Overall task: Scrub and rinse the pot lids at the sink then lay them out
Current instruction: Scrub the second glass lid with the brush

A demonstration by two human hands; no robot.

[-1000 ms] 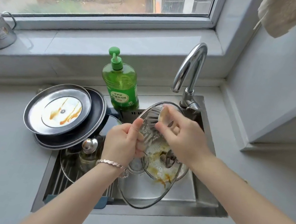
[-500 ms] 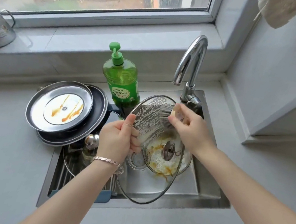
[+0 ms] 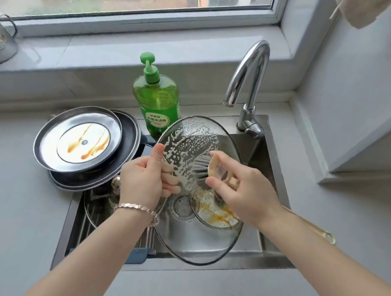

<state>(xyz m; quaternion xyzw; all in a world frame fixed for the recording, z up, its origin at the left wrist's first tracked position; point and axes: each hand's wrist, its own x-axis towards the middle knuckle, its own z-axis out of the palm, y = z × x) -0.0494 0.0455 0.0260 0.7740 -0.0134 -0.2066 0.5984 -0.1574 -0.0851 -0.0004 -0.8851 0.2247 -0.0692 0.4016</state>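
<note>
Head view showed the big glass lid (image 3: 193, 132) held up on its edge over the sink (image 3: 273, 178), in the middle of the scene. The left hand (image 3: 143, 180) gripped the lid's left rim, thumb in front and fingers curled behind the glass. The right hand (image 3: 241, 193) had its fingers curled round a brush (image 3: 202, 168), and the bristles pressed on the glass. White soap foam covered the far part of the lid. The near part looked bare, so I think the scrubbing was about half done on this one. No water came from the tap (image 3: 248, 79), so rinsing was not yet done. On the left, a metal lid (image 3: 80, 140) with orange streaks sat on a dark lid (image 3: 130, 142). A smaller lid with yellow mess lay down in the sink, seen through the glass. No lid looked clean and laid out, so most of the job was left.
</note>
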